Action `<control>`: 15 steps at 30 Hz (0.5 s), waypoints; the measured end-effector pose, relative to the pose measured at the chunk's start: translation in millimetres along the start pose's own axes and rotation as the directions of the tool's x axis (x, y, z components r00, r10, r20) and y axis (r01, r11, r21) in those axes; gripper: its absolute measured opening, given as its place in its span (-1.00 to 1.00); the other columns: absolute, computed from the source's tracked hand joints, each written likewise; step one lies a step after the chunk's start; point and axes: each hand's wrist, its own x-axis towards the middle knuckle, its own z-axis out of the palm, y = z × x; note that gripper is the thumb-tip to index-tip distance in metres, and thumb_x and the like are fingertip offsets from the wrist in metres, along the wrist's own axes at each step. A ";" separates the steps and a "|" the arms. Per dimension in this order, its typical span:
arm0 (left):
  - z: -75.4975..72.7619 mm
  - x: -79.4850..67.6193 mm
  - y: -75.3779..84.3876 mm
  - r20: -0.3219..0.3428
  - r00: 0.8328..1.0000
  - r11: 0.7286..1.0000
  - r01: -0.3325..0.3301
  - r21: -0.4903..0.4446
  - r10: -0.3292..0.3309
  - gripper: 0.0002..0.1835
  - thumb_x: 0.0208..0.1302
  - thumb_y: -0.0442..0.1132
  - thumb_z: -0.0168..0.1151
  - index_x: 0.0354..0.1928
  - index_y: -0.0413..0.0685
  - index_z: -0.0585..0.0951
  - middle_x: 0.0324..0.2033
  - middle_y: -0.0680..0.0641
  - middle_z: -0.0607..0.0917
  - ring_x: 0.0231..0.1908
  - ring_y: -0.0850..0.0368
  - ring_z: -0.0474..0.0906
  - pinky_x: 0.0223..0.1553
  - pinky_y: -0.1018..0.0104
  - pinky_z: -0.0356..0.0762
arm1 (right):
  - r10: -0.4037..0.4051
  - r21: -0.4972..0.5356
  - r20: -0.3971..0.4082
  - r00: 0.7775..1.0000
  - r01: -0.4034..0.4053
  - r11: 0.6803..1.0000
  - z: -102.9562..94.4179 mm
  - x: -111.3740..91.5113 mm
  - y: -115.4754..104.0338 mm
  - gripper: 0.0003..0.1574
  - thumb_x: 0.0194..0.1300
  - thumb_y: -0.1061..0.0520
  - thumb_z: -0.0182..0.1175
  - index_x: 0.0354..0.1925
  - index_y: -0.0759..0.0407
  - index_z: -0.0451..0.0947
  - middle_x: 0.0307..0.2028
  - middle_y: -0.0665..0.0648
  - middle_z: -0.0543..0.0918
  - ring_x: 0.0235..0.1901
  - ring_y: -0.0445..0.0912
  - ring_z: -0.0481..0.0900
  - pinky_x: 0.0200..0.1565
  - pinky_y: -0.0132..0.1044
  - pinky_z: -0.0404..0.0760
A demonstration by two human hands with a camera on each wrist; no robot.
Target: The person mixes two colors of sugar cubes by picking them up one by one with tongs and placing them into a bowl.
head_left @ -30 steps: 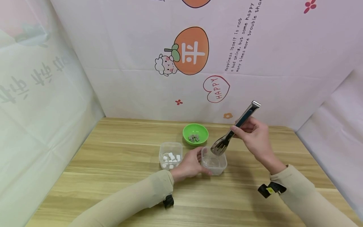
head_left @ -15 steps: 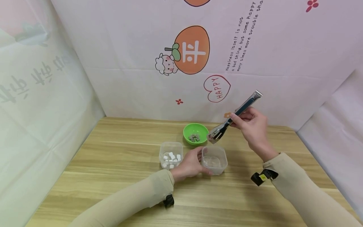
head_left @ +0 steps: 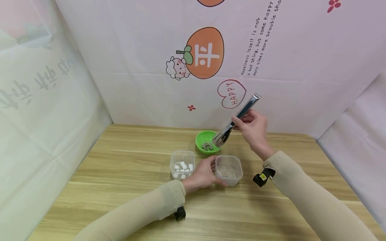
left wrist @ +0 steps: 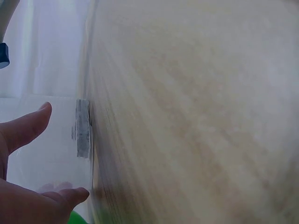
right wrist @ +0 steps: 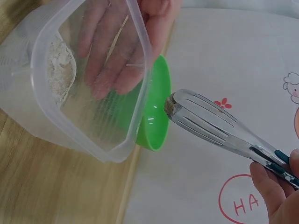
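Observation:
My left hand [head_left: 202, 175] grips an uncovered clear plastic container [head_left: 234, 181] on the table, fingers at its far side and thumb at its near side. My right hand [head_left: 251, 130] holds metal food tongs [head_left: 245, 108] with dark handle inlays, pinched between thumb and fingers. The slotted tips slant down over the right side of a green bowl [head_left: 200, 140], where small grey-brown cubes [head_left: 206, 146] lie. In the right wrist view, a brownish cube [right wrist: 169, 106] sits between the tong tips, the green bowl [right wrist: 161, 112] behind it.
Left of my left hand stands a second clear container [head_left: 182, 154] with several white cubes [head_left: 182, 165]. The bowl is near the back edge of the wooden table [head_left: 129, 160], close to a printed white backdrop [head_left: 144, 97]. White sheeting [head_left: 45, 134] hangs at the sides.
My right hand has moved left and away from me, carrying the tongs from above the gripped container to over the green bowl. My left hand and the containers stay in place.

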 end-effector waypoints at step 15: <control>-1.5 -0.1 1.1 0.003 1.000 1.000 0.018 0.012 -0.018 0.11 -0.11 -0.41 0.75 0.53 -0.22 0.33 0.43 -0.18 0.49 0.41 -0.09 0.43 0.43 0.15 0.42 | 0.068 -0.058 -0.009 0.998 -0.069 0.996 24.2 12.1 19.0 -0.65 0.35 0.28 0.45 0.01 0.44 0.60 -0.23 0.35 0.75 -0.39 0.00 0.79 -0.29 -0.23 0.83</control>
